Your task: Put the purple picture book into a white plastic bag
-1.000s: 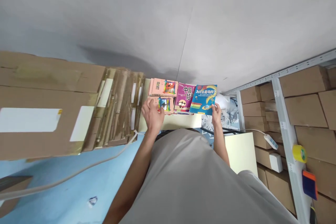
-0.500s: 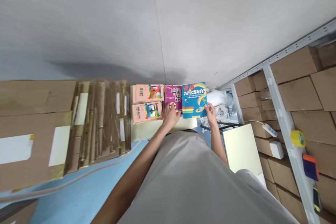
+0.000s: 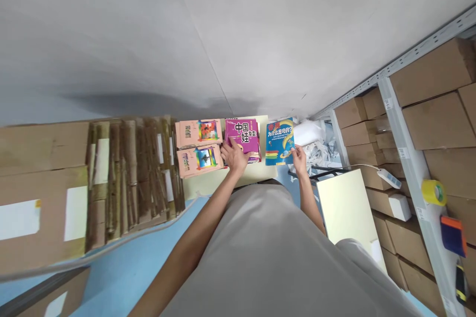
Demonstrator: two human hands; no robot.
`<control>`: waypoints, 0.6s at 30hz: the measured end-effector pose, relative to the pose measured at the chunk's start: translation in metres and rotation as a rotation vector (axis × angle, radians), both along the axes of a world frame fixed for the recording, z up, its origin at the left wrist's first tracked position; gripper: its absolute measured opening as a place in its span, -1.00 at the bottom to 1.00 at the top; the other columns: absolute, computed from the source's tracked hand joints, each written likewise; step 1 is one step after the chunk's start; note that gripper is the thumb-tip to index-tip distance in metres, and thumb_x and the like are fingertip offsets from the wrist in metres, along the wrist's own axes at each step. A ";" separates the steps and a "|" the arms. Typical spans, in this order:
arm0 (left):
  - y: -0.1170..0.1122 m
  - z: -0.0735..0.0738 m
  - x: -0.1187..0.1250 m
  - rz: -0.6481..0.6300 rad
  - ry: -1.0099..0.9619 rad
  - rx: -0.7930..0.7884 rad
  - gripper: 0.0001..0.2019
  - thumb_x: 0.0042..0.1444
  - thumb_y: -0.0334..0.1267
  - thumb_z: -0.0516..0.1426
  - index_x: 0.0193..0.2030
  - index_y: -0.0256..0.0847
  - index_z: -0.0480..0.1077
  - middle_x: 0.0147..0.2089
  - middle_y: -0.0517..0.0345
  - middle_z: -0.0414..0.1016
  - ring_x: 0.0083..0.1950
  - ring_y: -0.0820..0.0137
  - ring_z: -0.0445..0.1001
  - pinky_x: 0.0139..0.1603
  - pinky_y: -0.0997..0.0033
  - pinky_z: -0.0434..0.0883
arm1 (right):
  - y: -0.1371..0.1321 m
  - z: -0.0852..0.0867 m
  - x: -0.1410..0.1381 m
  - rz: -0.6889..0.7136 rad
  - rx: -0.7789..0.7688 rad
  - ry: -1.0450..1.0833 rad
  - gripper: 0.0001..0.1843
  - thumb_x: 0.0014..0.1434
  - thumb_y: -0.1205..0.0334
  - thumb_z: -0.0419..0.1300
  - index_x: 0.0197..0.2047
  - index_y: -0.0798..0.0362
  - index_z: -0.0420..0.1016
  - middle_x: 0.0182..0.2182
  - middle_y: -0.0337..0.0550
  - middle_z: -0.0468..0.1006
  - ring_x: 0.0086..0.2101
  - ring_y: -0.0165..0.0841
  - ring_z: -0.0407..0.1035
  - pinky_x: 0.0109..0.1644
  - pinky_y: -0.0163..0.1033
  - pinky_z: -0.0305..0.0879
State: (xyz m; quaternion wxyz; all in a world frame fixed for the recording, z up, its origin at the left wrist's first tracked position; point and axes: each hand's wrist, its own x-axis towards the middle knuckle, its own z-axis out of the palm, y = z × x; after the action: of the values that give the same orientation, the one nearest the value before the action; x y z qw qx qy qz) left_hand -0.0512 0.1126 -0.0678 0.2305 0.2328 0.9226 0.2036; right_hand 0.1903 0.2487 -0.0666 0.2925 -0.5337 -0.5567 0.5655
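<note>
Head view showed the right hand (image 3: 298, 158) pinching the lower right side of a blue book (image 3: 274, 141) at the right end of a pale table (image 3: 208, 186), apart from a purple book (image 3: 245, 129), where the left hand (image 3: 237, 157) lay on the lower left part, fingers spread and closed around nothing visible, just beside two stacks of pink books (image 3: 192, 132). The step in hand seemed to be holding the blue book while steadying the purple one; lifting the latter would have called for left fingertips under its edge.
</note>
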 end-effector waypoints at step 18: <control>0.008 0.002 0.018 -0.011 0.018 0.036 0.24 0.00 -0.01 0.65 0.71 -0.22 0.14 0.65 -0.65 0.10 0.64 -0.49 0.26 0.58 -0.41 0.26 | 0.034 -0.086 -0.034 0.070 -0.088 -0.395 -0.86 0.32 0.11 0.28 -0.21 -0.18 0.35 -0.39 -0.24 0.65 -0.14 -0.13 0.59 0.17 -0.06 0.50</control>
State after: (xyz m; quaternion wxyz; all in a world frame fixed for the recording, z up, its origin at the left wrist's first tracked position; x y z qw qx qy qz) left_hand -0.0332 0.1206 -0.0660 0.2192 0.2437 0.9195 0.2169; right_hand 0.1563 0.2829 -0.1523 0.1340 -0.6269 -0.5961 0.4835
